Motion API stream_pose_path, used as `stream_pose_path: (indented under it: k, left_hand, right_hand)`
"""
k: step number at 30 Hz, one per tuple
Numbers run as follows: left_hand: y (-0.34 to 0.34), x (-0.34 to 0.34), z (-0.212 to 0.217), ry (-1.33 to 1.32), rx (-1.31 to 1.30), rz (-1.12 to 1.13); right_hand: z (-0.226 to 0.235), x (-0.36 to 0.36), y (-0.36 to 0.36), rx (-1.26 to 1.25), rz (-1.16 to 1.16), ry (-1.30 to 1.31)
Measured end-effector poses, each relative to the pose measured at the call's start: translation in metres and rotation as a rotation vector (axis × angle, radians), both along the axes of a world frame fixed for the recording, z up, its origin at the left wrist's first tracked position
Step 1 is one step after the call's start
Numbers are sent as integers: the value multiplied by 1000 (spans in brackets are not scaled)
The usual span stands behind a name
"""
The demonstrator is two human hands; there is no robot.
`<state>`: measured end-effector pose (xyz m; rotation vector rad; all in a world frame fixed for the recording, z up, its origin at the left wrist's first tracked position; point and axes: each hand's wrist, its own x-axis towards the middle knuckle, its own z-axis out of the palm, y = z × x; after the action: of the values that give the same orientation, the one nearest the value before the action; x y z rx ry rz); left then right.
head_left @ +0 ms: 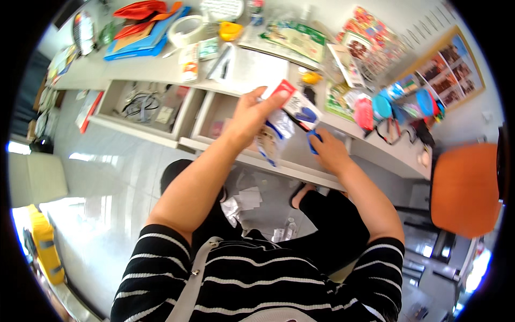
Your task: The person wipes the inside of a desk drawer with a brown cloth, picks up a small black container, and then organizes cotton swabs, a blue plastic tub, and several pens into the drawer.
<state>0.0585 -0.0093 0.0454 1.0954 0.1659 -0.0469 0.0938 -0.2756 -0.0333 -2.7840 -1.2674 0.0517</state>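
My left hand (248,119) is closed round a red and white card package (300,107) with a dark blue oval picture, its thumb lying on the front. Below the same hand hangs a crinkled clear and blue plastic packet (274,138); whether the two are joined cannot be made out. At the package's lower right, my right hand (331,152) grips what looks like scissors (313,141) by the blue handle. A dark strip runs from that handle along the package's lower edge. Both hands are above an open drawer (306,155).
Another open drawer (140,110) holds cables. On the desk (80,75) are blue and orange folders (142,37), a tape roll (186,31), a green package (298,38) and a picture frame (450,72). An orange chair (464,188) stands right; papers (247,199) lie between my feet.
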Motion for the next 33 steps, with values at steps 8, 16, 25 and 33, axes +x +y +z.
stream_pose_path:
  k: [8,16,25,33]
  left_hand:
    - [108,-26,34,-29,6,315]
    - [233,-90,57,-193,-161,1004]
    - [296,-107,20,-81,-239,1154]
    - [328,-106,-22,80,-333,1171]
  right_hand:
    - [59,-24,73,655,163,134]
    - [84,-24,247,1021,224,400]
    - [-8,-32,439,1273,-715,1286]
    - [-50,5,541,1574,-1092,1523]
